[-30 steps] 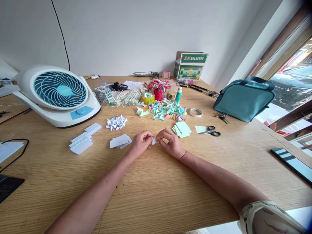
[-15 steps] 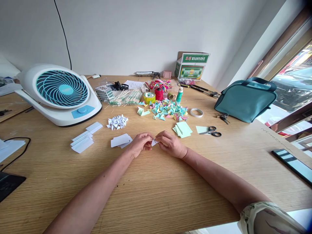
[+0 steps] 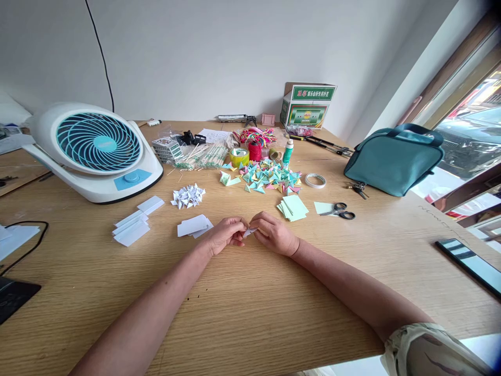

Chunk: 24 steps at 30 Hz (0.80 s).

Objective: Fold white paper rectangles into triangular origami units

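Observation:
My left hand (image 3: 224, 234) and my right hand (image 3: 274, 233) meet just above the wooden table (image 3: 250, 303), fingers pinched together on a small folded white paper piece (image 3: 249, 231). Only a sliver of it shows between the fingertips. Left of my hands lie a few white paper slips (image 3: 193, 226), and farther left more white slips (image 3: 131, 228). Behind them sits a heap of folded white triangles (image 3: 188, 196). A stack of pale green paper squares (image 3: 293, 207) lies just behind my right hand.
A white and blue desk fan (image 3: 96, 151) stands at back left. A pile of coloured folded triangles (image 3: 270, 177), a tape roll (image 3: 314, 180), scissors (image 3: 338, 210), a teal bag (image 3: 393, 158), a green box (image 3: 307, 105) and a phone (image 3: 469, 263) lie around.
Both hands have closed in tighter over the white paper piece, so less of it shows. They have sunk slightly toward the table.

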### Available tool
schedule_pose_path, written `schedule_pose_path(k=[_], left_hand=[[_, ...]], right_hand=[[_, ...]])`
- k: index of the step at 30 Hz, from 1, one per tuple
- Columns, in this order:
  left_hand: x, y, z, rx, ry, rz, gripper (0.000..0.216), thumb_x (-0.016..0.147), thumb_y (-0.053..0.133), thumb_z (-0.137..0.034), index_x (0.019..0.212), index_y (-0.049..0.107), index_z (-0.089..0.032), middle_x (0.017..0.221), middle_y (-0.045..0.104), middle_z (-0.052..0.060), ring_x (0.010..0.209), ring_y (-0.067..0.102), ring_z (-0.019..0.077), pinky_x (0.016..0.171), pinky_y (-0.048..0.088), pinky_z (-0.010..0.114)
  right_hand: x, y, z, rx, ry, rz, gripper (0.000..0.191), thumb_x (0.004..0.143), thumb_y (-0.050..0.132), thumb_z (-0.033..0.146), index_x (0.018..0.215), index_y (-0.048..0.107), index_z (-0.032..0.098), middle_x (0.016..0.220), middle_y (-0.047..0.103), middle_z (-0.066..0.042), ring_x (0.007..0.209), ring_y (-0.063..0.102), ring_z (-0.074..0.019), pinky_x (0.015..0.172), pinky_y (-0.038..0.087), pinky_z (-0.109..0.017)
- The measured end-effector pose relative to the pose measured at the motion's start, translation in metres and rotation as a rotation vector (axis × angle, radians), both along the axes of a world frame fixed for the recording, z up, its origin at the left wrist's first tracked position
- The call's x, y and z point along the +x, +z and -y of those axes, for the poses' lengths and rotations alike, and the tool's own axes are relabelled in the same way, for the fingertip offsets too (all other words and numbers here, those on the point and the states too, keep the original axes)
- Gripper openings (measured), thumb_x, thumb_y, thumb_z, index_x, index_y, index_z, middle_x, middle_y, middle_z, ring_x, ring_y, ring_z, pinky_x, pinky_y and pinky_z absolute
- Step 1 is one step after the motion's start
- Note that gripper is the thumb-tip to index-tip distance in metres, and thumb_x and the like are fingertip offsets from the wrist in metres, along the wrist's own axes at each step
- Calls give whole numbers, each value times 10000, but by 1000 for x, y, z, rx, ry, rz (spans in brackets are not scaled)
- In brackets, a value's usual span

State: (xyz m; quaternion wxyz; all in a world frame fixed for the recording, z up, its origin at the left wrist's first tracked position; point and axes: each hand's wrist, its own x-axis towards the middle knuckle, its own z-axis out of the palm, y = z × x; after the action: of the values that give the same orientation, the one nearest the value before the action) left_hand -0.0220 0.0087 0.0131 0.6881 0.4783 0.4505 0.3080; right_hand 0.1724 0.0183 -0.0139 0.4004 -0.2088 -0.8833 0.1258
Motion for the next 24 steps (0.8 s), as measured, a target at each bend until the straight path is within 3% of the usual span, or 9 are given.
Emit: schedule_pose_path(k=[4,9,13,16,24], left_hand=[[6,-2,1,185,56,-80,212,713,636,-328,829,610,-153,749,588,16,629,528,98,530,506,205],[11,-11,0,471,137,-254,227,717,651,-343,864,637,-170,761,608,9,660,562,127,497,519,216],[11,-14,-2,470,180,-264,231,706,668,-371,705,611,-148,629,583,-6,523,522,92,470,481,201],[10,-13,-2,416,179,-214,263,691,691,-389,684,594,-144,645,627,8,487,526,81,469,464,198],[13,-20,-1,306,245,-120,311,675,728,-421,726,637,-128,749,681,54,558,560,94,485,478,203]], right_hand=[[-4,2,-1,-138,-142,-145,65,887,528,161,875,590,176,831,598,-57,778,574,-162,716,481,-295],[-9,2,-3,-444,-288,-219,65,803,585,183,742,586,161,733,604,-25,653,547,-129,589,428,-244],[-11,-4,-7,-705,-319,-242,111,762,622,259,758,617,148,679,611,-5,571,495,-104,532,379,-228],[-11,-9,-11,-815,-272,-313,183,752,642,331,775,623,150,670,613,0,565,488,-103,531,368,-230],[-9,-12,-15,-890,-190,-406,254,742,674,410,753,624,162,670,609,2,577,495,-110,554,372,-242]])
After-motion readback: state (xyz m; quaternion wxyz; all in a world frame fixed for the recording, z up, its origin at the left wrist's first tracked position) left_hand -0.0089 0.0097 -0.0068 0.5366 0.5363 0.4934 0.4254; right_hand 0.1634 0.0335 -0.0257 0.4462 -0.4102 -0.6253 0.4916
